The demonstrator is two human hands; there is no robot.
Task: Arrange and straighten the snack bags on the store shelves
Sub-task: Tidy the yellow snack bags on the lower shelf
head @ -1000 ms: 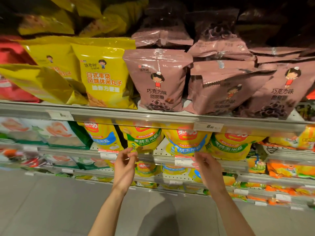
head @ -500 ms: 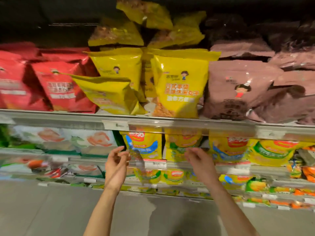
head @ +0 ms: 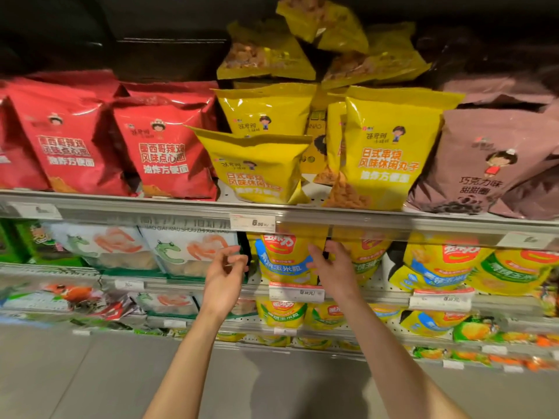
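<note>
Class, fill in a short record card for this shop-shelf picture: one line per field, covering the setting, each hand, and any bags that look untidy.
Setting: store shelves of snack bags
Left hand: raised, fingers loosely curled, holding nothing
Right hand: reaching to the blue-and-yellow corn bag, fingers at its right edge
Untidy: leaning yellow bag on the upper shelf; tumbled yellow bags stacked above
Neat: red bags upright

Red bags [head: 163,152], yellow bags [head: 381,155] and brown bags [head: 484,164] stand on the upper shelf [head: 151,204]; one yellow bag [head: 257,167] leans forward, others lie piled on top.
</note>
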